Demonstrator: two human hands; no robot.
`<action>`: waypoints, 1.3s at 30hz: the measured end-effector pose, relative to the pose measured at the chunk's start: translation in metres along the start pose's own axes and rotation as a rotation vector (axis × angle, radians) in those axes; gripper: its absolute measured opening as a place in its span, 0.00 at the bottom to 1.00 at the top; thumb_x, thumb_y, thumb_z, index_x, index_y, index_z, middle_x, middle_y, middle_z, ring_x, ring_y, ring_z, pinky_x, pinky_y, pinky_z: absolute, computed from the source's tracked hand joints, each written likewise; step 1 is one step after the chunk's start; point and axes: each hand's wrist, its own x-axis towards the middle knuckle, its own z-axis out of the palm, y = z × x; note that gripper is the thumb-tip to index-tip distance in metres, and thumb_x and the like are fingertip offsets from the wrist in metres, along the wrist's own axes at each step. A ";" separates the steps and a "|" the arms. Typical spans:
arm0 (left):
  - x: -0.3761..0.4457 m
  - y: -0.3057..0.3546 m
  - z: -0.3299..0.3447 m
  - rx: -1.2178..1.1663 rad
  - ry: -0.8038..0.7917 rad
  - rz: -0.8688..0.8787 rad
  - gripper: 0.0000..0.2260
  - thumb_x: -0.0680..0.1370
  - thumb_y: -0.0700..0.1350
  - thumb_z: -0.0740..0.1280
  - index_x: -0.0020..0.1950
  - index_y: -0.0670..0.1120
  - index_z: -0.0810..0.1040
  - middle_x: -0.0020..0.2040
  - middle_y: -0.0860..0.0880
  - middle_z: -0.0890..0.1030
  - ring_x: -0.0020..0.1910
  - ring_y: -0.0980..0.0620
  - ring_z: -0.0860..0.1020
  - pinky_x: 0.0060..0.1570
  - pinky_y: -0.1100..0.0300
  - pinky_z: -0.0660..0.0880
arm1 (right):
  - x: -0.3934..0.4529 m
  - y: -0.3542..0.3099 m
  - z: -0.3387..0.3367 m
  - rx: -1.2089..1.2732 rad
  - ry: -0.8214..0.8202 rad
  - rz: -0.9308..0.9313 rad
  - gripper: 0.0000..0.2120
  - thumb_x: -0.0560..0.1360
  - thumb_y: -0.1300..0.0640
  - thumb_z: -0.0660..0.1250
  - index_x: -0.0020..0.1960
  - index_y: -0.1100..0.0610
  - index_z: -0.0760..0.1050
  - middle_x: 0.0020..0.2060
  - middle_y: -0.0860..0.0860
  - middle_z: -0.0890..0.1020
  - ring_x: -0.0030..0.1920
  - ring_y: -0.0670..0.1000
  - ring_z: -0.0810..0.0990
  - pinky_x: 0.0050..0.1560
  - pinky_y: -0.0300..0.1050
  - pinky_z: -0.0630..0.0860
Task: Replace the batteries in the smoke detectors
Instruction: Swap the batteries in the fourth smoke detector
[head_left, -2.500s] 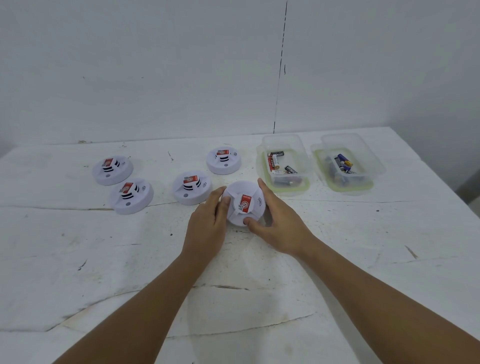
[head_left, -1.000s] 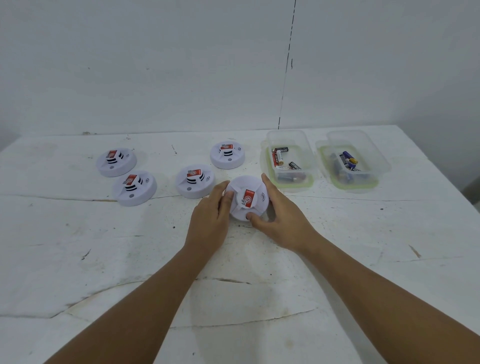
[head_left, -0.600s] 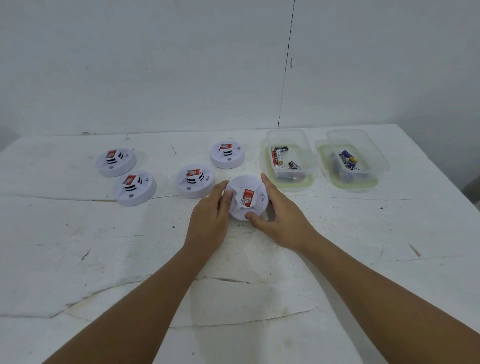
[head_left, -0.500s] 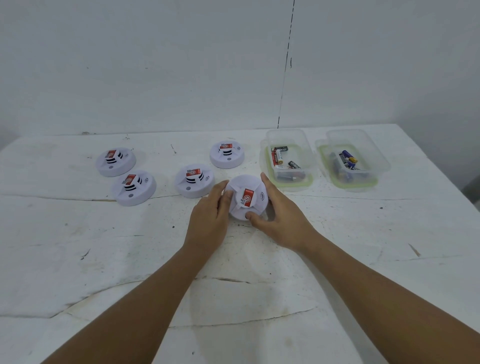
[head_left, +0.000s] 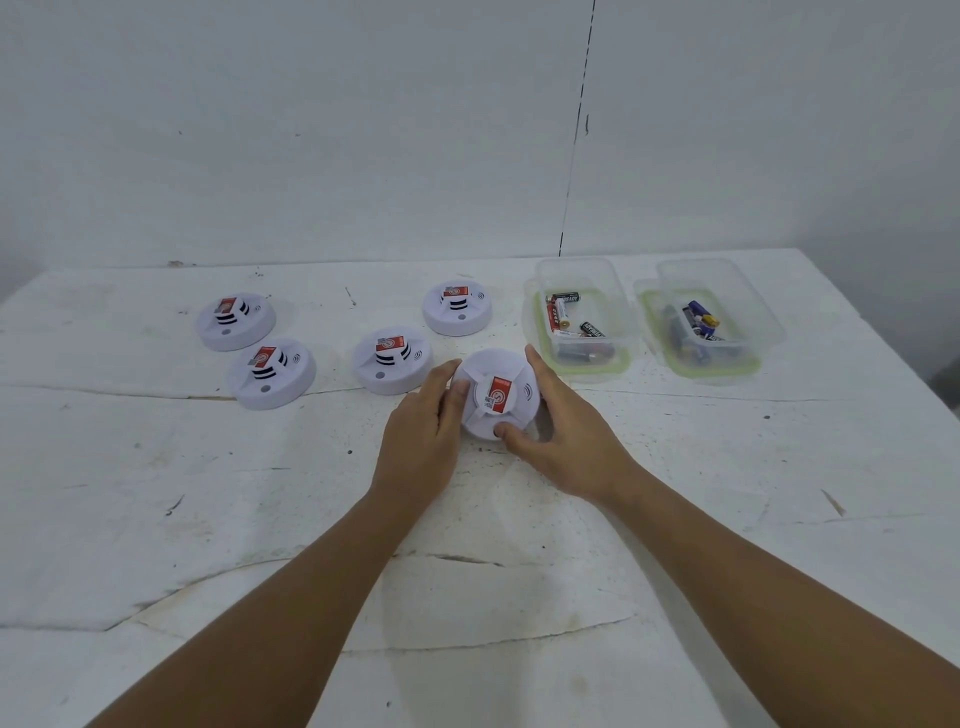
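Head view of a white, cracked table (head_left: 156, 493) set against a pale wall (head_left: 311, 130). Near the centre, both hands grasp one white smoke detector (head_left: 496, 392), which is tilted so that its domed face and red label turn toward the camera. The left hand (head_left: 421, 441) curls around the detector's left edge, thumb pressed on the front face and fingers wrapped behind the rim. The right hand (head_left: 566, 436) cups the right edge, index finger extended along the far rim and thumb tip touching the lower front. Whether the detector's underside touches the table cannot be told. Four further detectors lie flat on the table, each with a raised centre and a red label: the nearest detector (head_left: 392, 359) just beside the left hand, a rear detector (head_left: 457, 309) behind the held one, a middle-left detector (head_left: 271, 373), and a far-left detector (head_left: 235, 321). To the right stand two clear containers with green rims. The left container (head_left: 576, 358), just beside the right hand's fingertips, holds loose black and red batteries (head_left: 563, 317); the right container (head_left: 748, 332), next to it, holds blue and dark batteries (head_left: 698, 319).
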 end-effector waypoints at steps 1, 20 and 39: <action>0.000 0.000 0.000 0.003 0.001 0.001 0.19 0.87 0.54 0.55 0.74 0.52 0.73 0.58 0.52 0.84 0.52 0.54 0.81 0.43 0.76 0.71 | 0.000 0.000 0.000 0.001 -0.001 0.000 0.48 0.75 0.37 0.70 0.85 0.46 0.47 0.79 0.39 0.65 0.77 0.43 0.67 0.73 0.54 0.72; -0.002 0.000 -0.002 -0.022 0.006 0.010 0.18 0.87 0.55 0.55 0.74 0.53 0.73 0.58 0.54 0.83 0.54 0.56 0.81 0.52 0.60 0.78 | -0.001 -0.002 0.000 0.015 0.008 0.001 0.48 0.75 0.37 0.70 0.85 0.45 0.47 0.79 0.38 0.65 0.77 0.42 0.67 0.73 0.53 0.72; -0.001 0.000 -0.001 -0.009 0.009 0.016 0.18 0.87 0.55 0.54 0.73 0.53 0.74 0.54 0.53 0.84 0.46 0.56 0.80 0.40 0.74 0.70 | -0.002 -0.004 -0.001 0.003 0.003 0.000 0.49 0.74 0.35 0.68 0.85 0.46 0.47 0.79 0.39 0.66 0.76 0.43 0.68 0.73 0.54 0.73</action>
